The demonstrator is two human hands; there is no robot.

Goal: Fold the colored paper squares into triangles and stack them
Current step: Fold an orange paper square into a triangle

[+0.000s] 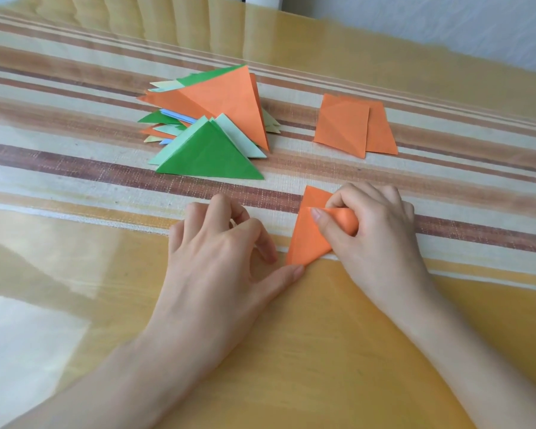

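Two bare forearms reach in from the near edge over the glossy yellow table (338,351). The left hand (223,252) rests with its fingers loosely curled and grips nothing, its thumb tip touching the lowest corner of the orange paper (305,239). The right hand (375,230) pinches that sheet's right side between thumb and fingers, curling it up and over toward the left (the fold is rounded, not creased flat). The sheet lies between the two hands, at the near edge of the striped cloth (75,168). Farther back on the cloth, left of centre, sits the stack of folded triangles (226,100) in orange, green, pale green and blue, loosely fanned, with a green triangle (211,157) leaning at its front. Well apart to the right lie two unfolded orange squares (353,128), overlapping.
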